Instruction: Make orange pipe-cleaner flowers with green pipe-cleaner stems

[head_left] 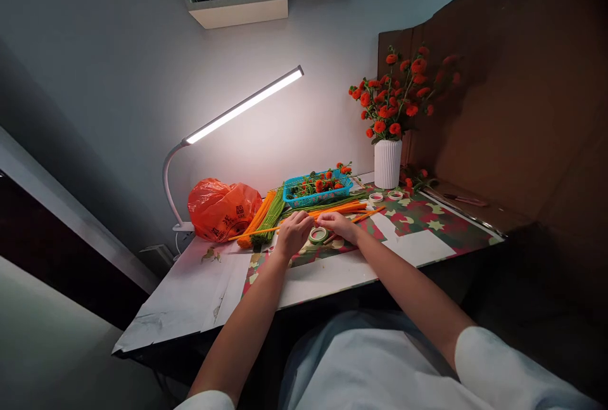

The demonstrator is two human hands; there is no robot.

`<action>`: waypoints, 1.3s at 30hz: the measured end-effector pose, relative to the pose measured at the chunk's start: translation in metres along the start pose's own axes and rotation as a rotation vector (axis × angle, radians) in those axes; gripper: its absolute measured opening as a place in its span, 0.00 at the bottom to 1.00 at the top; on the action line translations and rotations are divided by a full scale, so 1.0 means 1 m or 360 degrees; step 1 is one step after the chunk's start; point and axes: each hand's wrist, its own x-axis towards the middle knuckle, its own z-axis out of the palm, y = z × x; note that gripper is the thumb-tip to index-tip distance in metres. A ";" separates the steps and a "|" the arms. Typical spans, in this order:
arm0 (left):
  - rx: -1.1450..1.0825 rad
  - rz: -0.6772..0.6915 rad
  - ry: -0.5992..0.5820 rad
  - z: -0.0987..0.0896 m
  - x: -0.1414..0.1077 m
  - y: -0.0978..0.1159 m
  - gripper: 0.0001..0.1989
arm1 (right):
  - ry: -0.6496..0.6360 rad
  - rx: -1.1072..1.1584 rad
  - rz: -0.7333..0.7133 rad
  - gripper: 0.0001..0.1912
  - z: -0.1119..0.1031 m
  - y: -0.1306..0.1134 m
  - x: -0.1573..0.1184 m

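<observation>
Over the middle of the table, my left hand (295, 231) is closed on an orange pipe cleaner (254, 232), which sticks out to the left. My right hand (338, 224) is pinched beside it, fingertips almost touching the left ones; a bit of orange shows between them. A roll of green tape (318, 235) lies just below the fingers. Behind my hands are loose orange pipe cleaners (349, 206). To the left lie an orange bundle (260, 217) and a green bundle (274, 210) of pipe cleaners.
A blue basket (313, 198) holds orange flowers with green stems. A white ribbed vase (387, 164) of orange flowers stands at the back right, near two small tape rolls (375, 197). On the left are an orange plastic bag (221, 207) and a lit clamp lamp (244, 106).
</observation>
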 end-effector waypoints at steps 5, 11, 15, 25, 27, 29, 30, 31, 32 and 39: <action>-0.0076 -0.0065 -0.0074 -0.001 0.000 0.000 0.11 | 0.0078 -0.0161 -0.0037 0.17 0.000 0.002 0.001; -0.0200 -0.0184 -0.0213 -0.001 0.000 0.002 0.12 | 0.0217 -0.0673 -0.0308 0.11 0.002 0.009 0.005; -0.0307 -0.0304 -0.0322 0.002 -0.001 0.001 0.10 | 0.0316 -0.1274 -0.0414 0.08 0.006 0.013 0.004; -0.0336 -0.0382 -0.0276 0.010 -0.006 -0.002 0.06 | 0.0353 -0.1537 -0.0363 0.11 0.006 0.011 0.000; -0.0315 -0.0335 -0.0234 0.011 -0.007 -0.003 0.06 | 0.0353 -0.1485 -0.0331 0.11 0.006 0.011 0.001; -0.0290 -0.0305 -0.0218 0.012 -0.007 -0.004 0.07 | 0.0338 -0.1452 -0.0315 0.11 0.006 0.012 0.001; -0.0277 -0.0295 -0.0215 0.013 -0.007 -0.004 0.08 | 0.0330 -0.1441 -0.0311 0.11 0.007 0.012 0.001; -0.0266 -0.0284 -0.0215 0.013 -0.007 -0.005 0.08 | 0.0324 -0.1434 -0.0311 0.11 0.007 0.013 0.002; -0.0259 -0.0273 -0.0218 0.013 -0.007 -0.005 0.08 | 0.0317 -0.1428 -0.0311 0.11 0.007 0.013 0.002; -0.0312 -0.0308 -0.0218 0.013 -0.008 -0.005 0.08 | 0.0270 -0.1449 -0.0288 0.13 0.006 0.012 0.002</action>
